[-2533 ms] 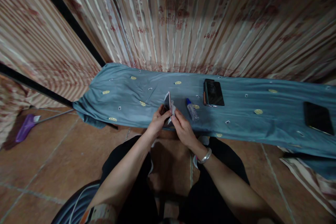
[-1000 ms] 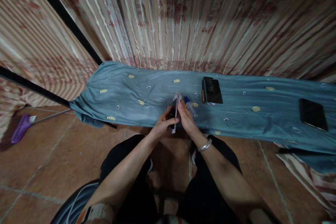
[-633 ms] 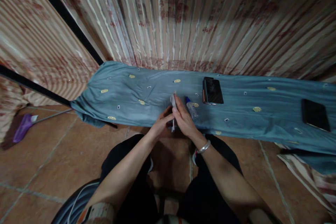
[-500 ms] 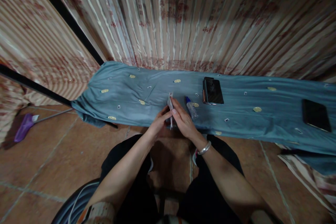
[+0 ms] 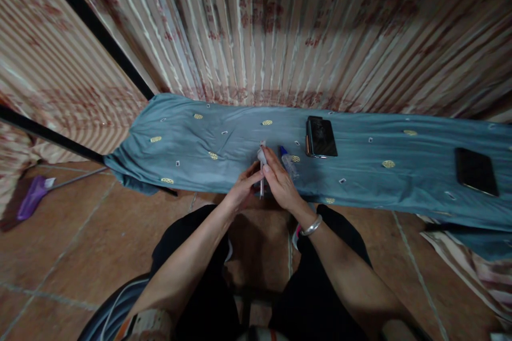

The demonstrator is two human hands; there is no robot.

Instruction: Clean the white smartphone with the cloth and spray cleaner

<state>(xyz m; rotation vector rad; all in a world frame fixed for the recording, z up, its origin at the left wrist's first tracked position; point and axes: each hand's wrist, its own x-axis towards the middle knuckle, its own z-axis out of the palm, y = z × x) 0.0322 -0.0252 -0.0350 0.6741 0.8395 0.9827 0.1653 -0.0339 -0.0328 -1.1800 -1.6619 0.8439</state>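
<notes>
Between my two hands stands a thin, pale, flat piece [image 5: 261,186], seen nearly edge-on, with a whitish translucent part [image 5: 261,155] at its upper end; its kind is not clear. My left hand [image 5: 243,185] is closed on it from the left, thumb reaching across. From the right, my right hand [image 5: 279,178] presses it with the fingers together. Just right of my right hand, a clear plastic bottle with a blue cap [image 5: 288,162] lies on the blue-green cloth [image 5: 232,170]. Both palms are turned inward, and part of the piece is hidden behind the fingers.
A dark, shiny phone-like device [image 5: 321,137] lies right of the bottle, and a black phone [image 5: 476,171] farther right. A pleated curtain [image 5: 256,37] hangs behind the cloth-covered bench. Black poles [image 5: 96,26] cross at left, above a purple broom [image 5: 32,197] on the tiled floor.
The view has shifted slightly, so the things on the cloth appear a little farther left. My hands keep the same hold; the whitish part at the top of the piece shows slightly more.
</notes>
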